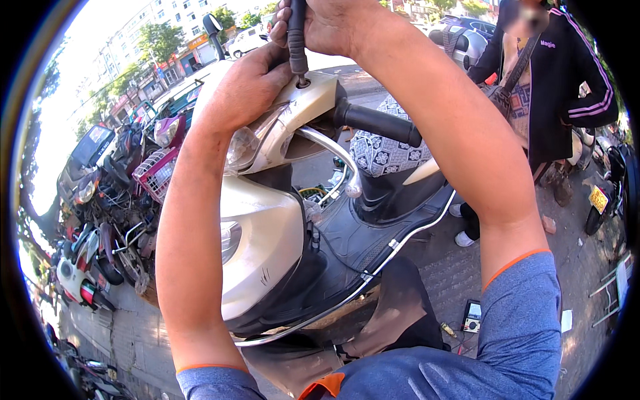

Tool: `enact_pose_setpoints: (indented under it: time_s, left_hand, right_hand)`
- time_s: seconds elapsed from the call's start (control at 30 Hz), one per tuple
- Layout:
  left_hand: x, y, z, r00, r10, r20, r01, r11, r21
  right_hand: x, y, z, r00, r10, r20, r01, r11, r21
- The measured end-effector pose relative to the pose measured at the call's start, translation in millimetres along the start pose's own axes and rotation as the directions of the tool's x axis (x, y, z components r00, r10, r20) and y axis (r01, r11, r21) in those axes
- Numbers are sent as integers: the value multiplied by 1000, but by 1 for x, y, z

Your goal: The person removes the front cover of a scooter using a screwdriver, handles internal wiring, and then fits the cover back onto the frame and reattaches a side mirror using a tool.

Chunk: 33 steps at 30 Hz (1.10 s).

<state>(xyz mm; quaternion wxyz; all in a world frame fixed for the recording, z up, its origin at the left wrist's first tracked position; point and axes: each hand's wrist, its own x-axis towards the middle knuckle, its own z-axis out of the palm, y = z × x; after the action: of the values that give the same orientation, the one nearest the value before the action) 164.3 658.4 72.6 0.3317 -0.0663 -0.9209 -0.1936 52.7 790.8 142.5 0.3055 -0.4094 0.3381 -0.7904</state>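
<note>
Both my hands are at the top of the picture, at the handlebar cover [313, 93] of a cream-coloured scooter [260, 250]. A black stem [297, 43] with a ribbed rubber sleeve, like a mirror stem, stands upright there. Its thin metal lower end goes into a round hole in the cover. My right hand [333, 27] is closed round the upper part, fingertips showing on its left side. My left hand [250, 83] is closed against the lower part, its fingers partly hidden. The stem's top is out of the picture. Below my right forearm are a black handlebar grip [379, 122] and a silver brake lever [337, 153].
A person in a dark jacket [573, 73] stands at the right. Parked scooters and a wire basket [155, 170] crowd the left. On the ground near my right elbow lies a multimeter [472, 316] with leads. The scooter's patterned seat cover [390, 147] is behind its footboard.
</note>
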Motion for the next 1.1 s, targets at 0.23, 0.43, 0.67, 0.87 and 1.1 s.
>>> enact_pose_setpoints:
  time_s: [0.23,0.43,0.67,0.87,1.1]
  left_hand:
    - [5,-10,4,1000,30,-3,-30,989,-148]
    - [5,-5,7,1000,7,27,-2,985,-171]
    - [6,-16,3,998,57,0,-56,994,-93]
    - [5,-17,-3,998,25,66,-20,997,-76]
    - [3,-4,-2,999,33,-4,-32,998,62]
  right_hand:
    - [-26,-4,-48,969,-47,243,46,999,11]
    - [-28,4,-64,905,-171,389,185,983,1]
    - [-69,-3,-36,836,-472,280,535,588,-607]
    - [-91,-8,-10,881,-361,306,451,441,-776]
    - [-86,13,-15,677,-608,415,615,156,-773]
